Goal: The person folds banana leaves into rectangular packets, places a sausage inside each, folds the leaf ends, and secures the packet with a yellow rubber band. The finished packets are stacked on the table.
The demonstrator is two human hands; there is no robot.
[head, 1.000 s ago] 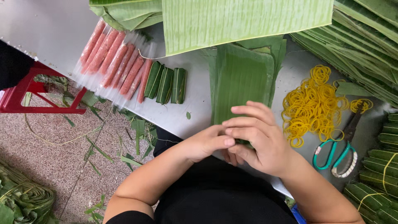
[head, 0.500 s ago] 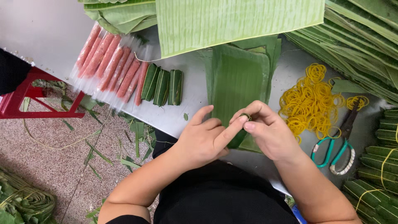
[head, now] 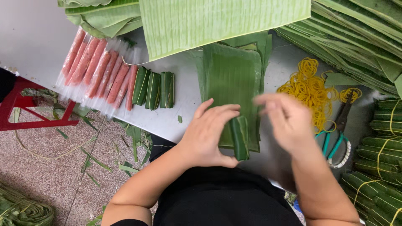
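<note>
The left hand [head: 209, 134] grips a small leaf-wrapped roll [head: 239, 137], fingers [head: 217, 109] curled over its top and the thumb tucked under its lower end, so the roll stands nearly upright just above the near edge of the grey table [head: 184, 104]. The roll sits over the lower part of a stack of cut banana leaves [head: 232, 75] that lies flat on the table in front of the person. The right hand [head: 289, 121] is just beside the roll, to its right, blurred; its fingers look loosely spread and hold nothing that can be made out. Beyond the right hand lies a heap of yellow rubber bands [head: 307, 86], and next to it a pair of scissors [head: 337, 134] with green and white handles. To the left on the table, three finished green rolls [head: 154, 88] lie side by side, touching a row of pink sausages in clear wrappers [head: 98, 71]. A large pale leaf [head: 217, 21] covers the far side of the table, and tied green bundles [head: 379, 167] are stacked at the right. A red stool [head: 25, 113] stands on the speckled floor [head: 54, 175] among leaf scraps.
</note>
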